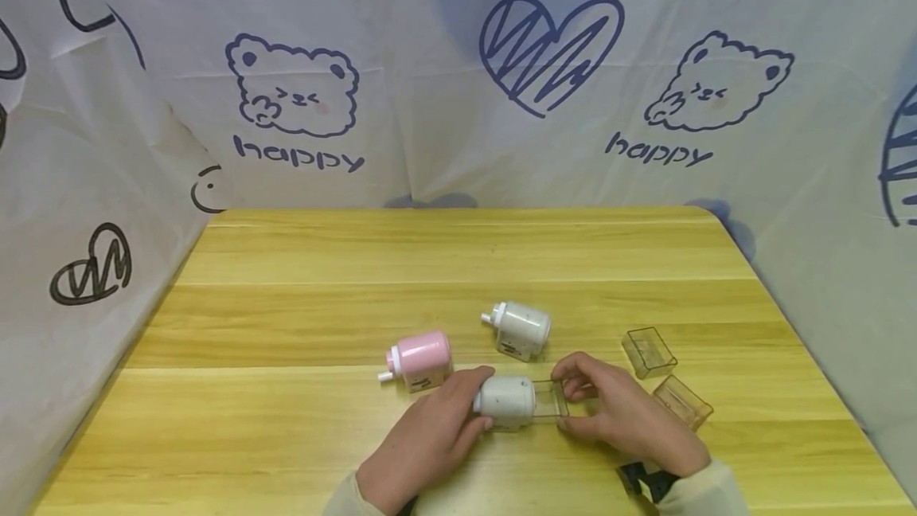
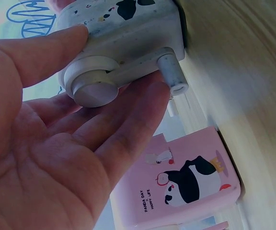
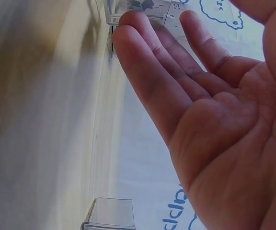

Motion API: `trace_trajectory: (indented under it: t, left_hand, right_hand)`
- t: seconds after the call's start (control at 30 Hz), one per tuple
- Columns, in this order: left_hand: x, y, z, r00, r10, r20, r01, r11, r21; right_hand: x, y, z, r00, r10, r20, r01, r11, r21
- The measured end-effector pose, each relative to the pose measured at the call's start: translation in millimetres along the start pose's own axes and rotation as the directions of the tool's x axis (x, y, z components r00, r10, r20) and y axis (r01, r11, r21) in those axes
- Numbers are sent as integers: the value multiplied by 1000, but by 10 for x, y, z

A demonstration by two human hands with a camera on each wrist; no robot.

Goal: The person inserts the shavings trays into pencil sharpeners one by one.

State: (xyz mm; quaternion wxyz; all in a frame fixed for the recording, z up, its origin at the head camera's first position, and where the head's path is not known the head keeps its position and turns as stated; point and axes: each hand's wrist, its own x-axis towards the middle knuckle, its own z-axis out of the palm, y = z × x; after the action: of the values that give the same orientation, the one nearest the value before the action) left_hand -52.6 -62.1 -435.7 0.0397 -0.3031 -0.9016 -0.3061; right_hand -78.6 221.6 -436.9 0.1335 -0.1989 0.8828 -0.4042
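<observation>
A white hand-crank pencil sharpener (image 1: 505, 396) lies at the near middle of the table, its crank end to the left. My left hand (image 1: 438, 428) grips it, thumb on one side and fingers on the other. In the left wrist view the sharpener's round knob (image 2: 96, 88) and crank handle (image 2: 172, 74) face the palm, and dark panda prints show on its body. A clear smoky drawer (image 1: 548, 400) sticks out of the sharpener's right end. My right hand (image 1: 609, 408) pinches that drawer between thumb and fingers. The drawer's inner end is hidden inside the body.
Behind my left hand lies a pink sharpener (image 1: 424, 358) with a panda print. Another white sharpener (image 1: 525, 328) is farther back. Two loose drawers, one smoky (image 1: 649, 353) and one orange-tinted (image 1: 683, 402), lie right of my right hand. A cloth (image 1: 430, 142) with drawings hangs behind the table.
</observation>
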Motion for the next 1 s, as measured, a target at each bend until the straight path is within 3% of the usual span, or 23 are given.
trace_trajectory:
  t: [0.6,1.0]
  left_hand:
    - [-7,-20,26,999,29,-32,-29,1000,10]
    - [-6,-24,28,999,32,-30,-31,999,6]
  right_hand:
    - [9,52,-9,996,-44,-81,40,998,-56]
    - [7,48,-17,997,-39,-63,36,999,-38]
